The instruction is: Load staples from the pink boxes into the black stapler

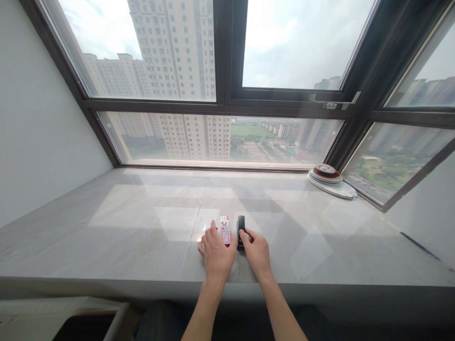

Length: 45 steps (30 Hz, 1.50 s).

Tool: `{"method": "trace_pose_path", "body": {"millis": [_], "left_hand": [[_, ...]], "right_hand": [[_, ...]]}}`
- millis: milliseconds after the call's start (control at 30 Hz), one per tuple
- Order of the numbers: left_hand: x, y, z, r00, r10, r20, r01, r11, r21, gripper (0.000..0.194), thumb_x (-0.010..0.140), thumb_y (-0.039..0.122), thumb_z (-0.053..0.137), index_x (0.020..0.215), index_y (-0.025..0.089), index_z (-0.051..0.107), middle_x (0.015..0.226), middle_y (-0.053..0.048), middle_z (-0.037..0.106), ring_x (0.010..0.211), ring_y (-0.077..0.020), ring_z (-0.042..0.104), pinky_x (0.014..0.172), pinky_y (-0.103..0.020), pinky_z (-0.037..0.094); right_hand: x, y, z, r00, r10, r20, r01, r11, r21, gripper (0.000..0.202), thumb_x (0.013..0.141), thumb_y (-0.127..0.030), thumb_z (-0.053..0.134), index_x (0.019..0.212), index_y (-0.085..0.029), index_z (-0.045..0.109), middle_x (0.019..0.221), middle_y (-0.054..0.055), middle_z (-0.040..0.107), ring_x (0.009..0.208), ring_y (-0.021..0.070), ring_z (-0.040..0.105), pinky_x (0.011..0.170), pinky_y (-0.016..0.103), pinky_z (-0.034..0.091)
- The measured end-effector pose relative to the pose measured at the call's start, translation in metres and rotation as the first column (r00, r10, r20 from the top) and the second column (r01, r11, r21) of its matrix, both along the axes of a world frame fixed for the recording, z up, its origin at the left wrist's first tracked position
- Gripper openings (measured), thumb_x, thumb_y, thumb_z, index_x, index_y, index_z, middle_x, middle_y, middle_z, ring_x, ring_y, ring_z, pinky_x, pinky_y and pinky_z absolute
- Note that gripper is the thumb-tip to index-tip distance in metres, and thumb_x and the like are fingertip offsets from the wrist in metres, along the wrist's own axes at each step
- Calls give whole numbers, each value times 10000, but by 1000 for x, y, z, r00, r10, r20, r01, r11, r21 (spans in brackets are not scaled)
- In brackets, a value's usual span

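On the sill in front of me lies a small white box with red print (224, 229), which looks like a staple box. My left hand (216, 253) is around its near end, with the thumb on the right side and the fingers spread on the left. A gap shows between the index finger and the box. Just to the right, a black stapler (241, 221) points away from me. My right hand (256, 251) grips it from the right, with the thumb on top. The fingertips beyond the stapler are partly hidden.
The wide grey marble sill (135, 227) ends at a front edge below my wrists. A stack of plates or lids (327, 175) stands in the far right corner. Dark-framed windows (222, 106) rise behind. At lower left is a pale piece of furniture (46, 317).
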State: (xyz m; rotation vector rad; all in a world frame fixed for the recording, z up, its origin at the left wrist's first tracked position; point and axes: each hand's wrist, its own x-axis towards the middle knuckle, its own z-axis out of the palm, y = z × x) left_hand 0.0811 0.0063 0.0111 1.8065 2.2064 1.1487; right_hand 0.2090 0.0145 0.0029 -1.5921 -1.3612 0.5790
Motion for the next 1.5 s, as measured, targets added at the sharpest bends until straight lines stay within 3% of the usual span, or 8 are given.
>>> {"method": "trace_pose_path", "body": {"millis": [167, 467, 600, 767, 900, 1033, 1267, 1500], "left_hand": [[-6, -3, 1, 998, -31, -63, 25, 996, -85, 577, 906, 412, 537, 1435, 203, 443, 1249, -147, 616, 1177, -341, 538, 1016, -511, 337], [-85, 32, 2, 981, 134, -143, -145, 987, -65, 561, 866, 458, 585, 1364, 204, 535, 1223, -123, 664, 1125, -327, 563, 958, -461, 354], [-102, 47, 8, 975, 145, -169, -162, 982, -95, 462, 892, 485, 550, 1244, 195, 617, 1191, -136, 669, 1120, -336, 547, 956, -474, 335], [-105, 25, 9, 966, 212, -150, -212, 977, 12, 494, 910, 488, 538, 1323, 216, 533, 1138, -93, 674, 1105, -304, 551, 994, -468, 315], [-112, -9, -3, 960, 214, -179, -226, 973, -53, 494, 865, 427, 594, 1309, 225, 517, 1077, -69, 673, 1070, -300, 559, 1005, -483, 322], [-101, -30, -5, 951, 204, -232, -220, 974, -48, 479, 893, 412, 571, 1340, 249, 526, 1229, -106, 613, 1169, -335, 506, 1029, -510, 334], [-30, -11, 6, 955, -194, -225, 189, 981, -42, 262, 962, 384, 519, 1171, 318, 663, 1262, -79, 558, 1184, -305, 503, 1036, -486, 361], [-28, 5, -4, 968, -148, -203, 131, 987, -95, 366, 888, 431, 611, 1188, 223, 603, 1196, -115, 565, 1153, -327, 505, 967, -471, 405]], "right_hand": [[29, -4, -4, 994, -38, -98, 36, 999, -22, 684, 863, -723, 506, 1021, -125, 798, 577, 19, 601, 566, 180, 507, 569, 267, 395], [32, -9, -7, 996, -47, -78, 45, 999, -24, 646, 882, -695, 513, 1082, -148, 793, 594, 3, 569, 593, 172, 496, 594, 269, 395], [32, -10, -6, 997, -46, -69, 45, 999, -19, 624, 892, -687, 510, 1067, -160, 795, 591, -3, 562, 593, 169, 493, 598, 268, 390], [33, -9, -7, 997, -50, -54, 49, 998, -26, 614, 894, -678, 522, 1080, -158, 792, 627, 8, 591, 601, 173, 509, 598, 272, 391], [33, -8, -8, 998, -47, -48, 44, 998, -43, 597, 892, -683, 524, 1095, -187, 786, 621, 0, 588, 598, 175, 519, 597, 274, 396], [34, -7, -9, 997, -60, -56, 58, 997, -41, 644, 871, -707, 526, 1093, -163, 788, 612, 10, 598, 586, 179, 528, 582, 279, 402], [33, -9, -10, 998, -49, -43, 48, 999, -25, 596, 884, -681, 529, 1077, -176, 779, 616, 5, 613, 593, 182, 560, 606, 283, 421], [57, -8, -12, 999, 32, -34, -33, 999, -29, 568, 867, -574, 596, 1264, -175, 671, 793, 23, 680, 651, 180, 596, 656, 295, 471]]}}
